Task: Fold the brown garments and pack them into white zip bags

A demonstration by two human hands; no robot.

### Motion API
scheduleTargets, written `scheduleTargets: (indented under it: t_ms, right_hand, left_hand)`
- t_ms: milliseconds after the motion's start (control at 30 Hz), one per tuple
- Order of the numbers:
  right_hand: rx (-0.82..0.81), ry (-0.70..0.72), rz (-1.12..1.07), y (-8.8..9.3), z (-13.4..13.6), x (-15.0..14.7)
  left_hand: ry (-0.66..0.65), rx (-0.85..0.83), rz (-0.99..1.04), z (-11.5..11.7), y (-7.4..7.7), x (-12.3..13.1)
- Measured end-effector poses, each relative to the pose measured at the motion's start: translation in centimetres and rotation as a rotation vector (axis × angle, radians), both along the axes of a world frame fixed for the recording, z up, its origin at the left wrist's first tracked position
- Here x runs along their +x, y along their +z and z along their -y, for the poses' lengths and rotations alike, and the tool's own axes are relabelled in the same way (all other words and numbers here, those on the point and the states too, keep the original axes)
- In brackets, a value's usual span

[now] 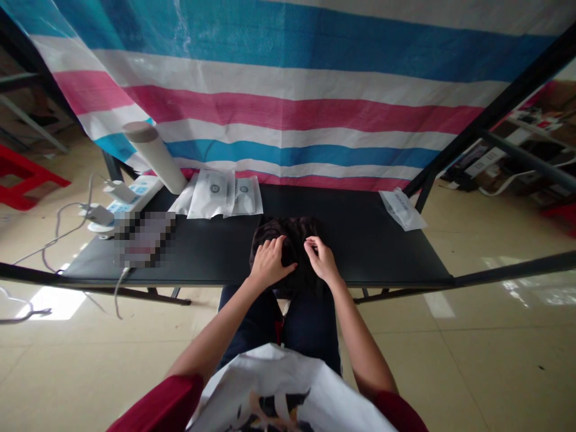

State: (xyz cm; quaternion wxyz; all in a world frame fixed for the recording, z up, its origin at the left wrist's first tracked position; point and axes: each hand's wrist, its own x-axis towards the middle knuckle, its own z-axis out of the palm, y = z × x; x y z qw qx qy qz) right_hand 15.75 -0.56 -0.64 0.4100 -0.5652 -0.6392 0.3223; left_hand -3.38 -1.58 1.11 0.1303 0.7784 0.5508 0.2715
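A crumpled dark brown or black cloth item lies at the front middle of the black table, its near part hanging over the edge above my lap. My left hand rests on its left side, palm down, with the thumb spread away from the fingers. Over the right side of the cloth is my right hand, its fingertips bent in close to the thumb. Whether a bit of the cloth or something small is between those fingertips cannot be made out. The kind of cloth item does not show clearly.
White printed pouches lie at the back left; another pouch is at the back right. A bottle, a power strip with chargers and a blurred-out device with a cable stand left. A striped sheet hangs behind the table.
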Motion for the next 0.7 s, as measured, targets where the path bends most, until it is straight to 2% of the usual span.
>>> scheduleTargets:
  t_ms: [67,133,267,367,433,467,600,700]
  right_hand:
    - [0.036,0.006,0.086,-0.6,0.0,0.1]
    - [0.065,0.005,0.120,-0.9,0.1,0.6]
    - [0.069,-0.021,0.151,-0.8,0.2,2.2]
    - [0.065,-0.037,0.172,-0.2,0.2,2.7]
    - [0.091,-0.051,0.213,0.0,0.3,2.6]
    - [0.109,-0.054,0.244,0.1,0.4,2.4]
    - [0.150,0.009,0.408,-0.8,0.8,2.0]
    - [0.154,0.057,0.495,-1.7,1.0,2.2]
  left_hand:
    - [0.026,-0.064,0.009,0.0,0.1,-0.1]
    - [0.149,-0.107,0.068,0.3,0.4,-1.9]
    - [0.563,-0.036,0.105,1.4,0.6,-8.9]
    - [0.725,0.086,-0.010,2.8,0.0,-13.0]
    - [0.719,0.155,-0.050,3.6,-0.2,-13.5]
    - [0.674,0.167,-0.057,4.0,-0.1,-13.1]
    - [0.371,0.134,-0.069,4.1,0.2,-9.9]
    - [0.250,0.093,-0.118,3.1,-0.4,-9.0]
